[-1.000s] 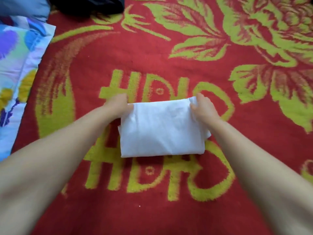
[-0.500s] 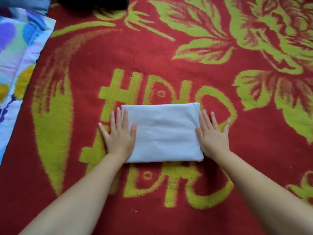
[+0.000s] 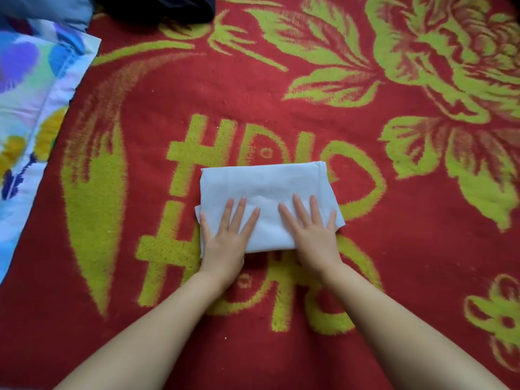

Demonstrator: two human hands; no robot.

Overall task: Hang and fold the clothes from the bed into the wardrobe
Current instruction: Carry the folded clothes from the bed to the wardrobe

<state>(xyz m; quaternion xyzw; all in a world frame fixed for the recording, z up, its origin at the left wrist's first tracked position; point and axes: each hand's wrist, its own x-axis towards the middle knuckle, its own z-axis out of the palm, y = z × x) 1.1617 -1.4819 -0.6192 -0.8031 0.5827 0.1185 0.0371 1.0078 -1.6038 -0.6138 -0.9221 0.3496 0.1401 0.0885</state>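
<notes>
1. We are seeing the left hand point(image 3: 225, 235) lying flat on the near left part of the folded white garment point(image 3: 267, 192), fingers straight and spread, gripping nothing. Half a second ago it was resting on the blanket beside the garment's left edge; it is now pressing on the cloth itself.

2. We are seeing the right hand point(image 3: 312, 235) doing the same on the near right part, fingers straight and slightly fanned, holding nothing. It too was lying just off the garment's right edge half a second ago.

3. We are noting that a second ago both hands were pinching the far corners of the garment. That hold is gone, and the cloth is lying as a compact rectangle with a small corner of an under-layer showing at its left edge.

4. We are judging that the folding of this piece is finishing: the hands are smoothing and flattening, not making a new fold. It is not yet in the wardrobe, which is not in view.

5. The garment is resting on the red and green blanket point(image 3: 140, 88) covering the bed, roughly centred over the woven lettering.

6. Farther out, a floral pillow point(image 3: 31, 88) is lying at the left edge, and a dark garment point(image 3: 157, 7) is waiting at the top edge, apparently unfolded.
</notes>
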